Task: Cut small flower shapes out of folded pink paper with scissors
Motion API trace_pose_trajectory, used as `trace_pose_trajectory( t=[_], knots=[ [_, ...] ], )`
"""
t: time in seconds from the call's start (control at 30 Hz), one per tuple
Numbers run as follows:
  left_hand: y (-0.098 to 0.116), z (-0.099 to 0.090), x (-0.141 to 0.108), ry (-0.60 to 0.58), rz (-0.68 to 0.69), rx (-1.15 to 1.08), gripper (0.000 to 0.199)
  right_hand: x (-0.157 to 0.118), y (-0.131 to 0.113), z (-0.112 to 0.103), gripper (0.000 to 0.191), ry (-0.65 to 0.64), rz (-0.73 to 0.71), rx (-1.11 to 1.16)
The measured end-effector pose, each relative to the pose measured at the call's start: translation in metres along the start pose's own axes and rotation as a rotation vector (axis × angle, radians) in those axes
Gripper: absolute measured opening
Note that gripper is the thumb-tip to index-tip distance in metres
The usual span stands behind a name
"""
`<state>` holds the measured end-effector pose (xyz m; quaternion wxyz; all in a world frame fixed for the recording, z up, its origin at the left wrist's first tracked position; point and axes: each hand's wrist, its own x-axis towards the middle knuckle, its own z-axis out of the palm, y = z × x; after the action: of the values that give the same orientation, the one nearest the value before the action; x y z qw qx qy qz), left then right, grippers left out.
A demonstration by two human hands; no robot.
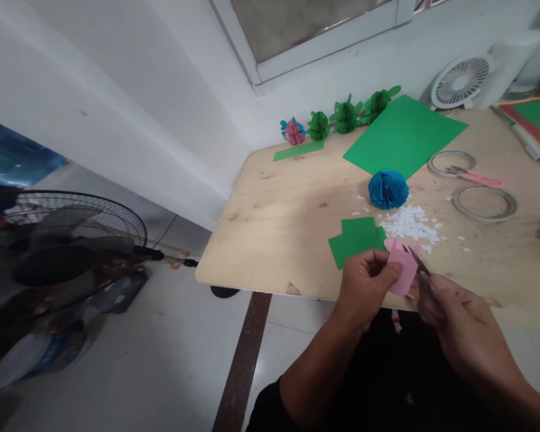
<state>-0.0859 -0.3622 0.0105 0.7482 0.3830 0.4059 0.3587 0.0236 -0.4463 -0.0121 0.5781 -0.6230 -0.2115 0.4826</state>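
A small piece of pink paper [402, 275] is pinched between the thumb and fingers of my left hand [369, 279], over the table's front edge. My right hand [459, 309] is closed round a pair of scissors [423, 271]. The scissors' dark blades reach up to the pink paper's top right edge, beside a cut notch. Just left of the paper lie cut green paper pieces [359, 239]. Beyond it are a heap of white paper scraps [413, 224] and a blue pleated paper ball [388, 189]. The scissors' handles are mostly hidden in my fingers.
Several green paper figures [345, 115] and a pink-and-blue one [293, 131] stand along the wall. A large green sheet [405, 137], two tape rolls [485, 203], pink-handled snips [479, 177] and a small white fan [461, 82] occupy the right. A floor fan [81, 234] stands left of the table.
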Motion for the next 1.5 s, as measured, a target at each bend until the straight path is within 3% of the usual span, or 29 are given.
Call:
trace_pose_trajectory(
  t=[0.5, 1.03, 1.27, 1.5],
  knots=[
    [0.005, -0.005, -0.002, -0.030, -0.020, 0.060, 0.029, -0.002, 0.004, -0.003, 0.053, 0.007, 0.020, 0.026],
    [0.012, -0.015, 0.003, -0.100, -0.045, 0.114, 0.039, -0.004, 0.010, -0.006, 0.044, -0.004, 0.010, -0.103],
    [0.022, -0.026, 0.008, -0.199, -0.031, 0.246, 0.038, 0.002, -0.002, -0.016, 0.045, 0.027, -0.049, -0.061],
    [0.036, -0.027, 0.013, -0.407, -0.101, 0.399, 0.036, 0.020, -0.025, -0.016, 0.044, 0.012, -0.045, -0.238]
  ],
)
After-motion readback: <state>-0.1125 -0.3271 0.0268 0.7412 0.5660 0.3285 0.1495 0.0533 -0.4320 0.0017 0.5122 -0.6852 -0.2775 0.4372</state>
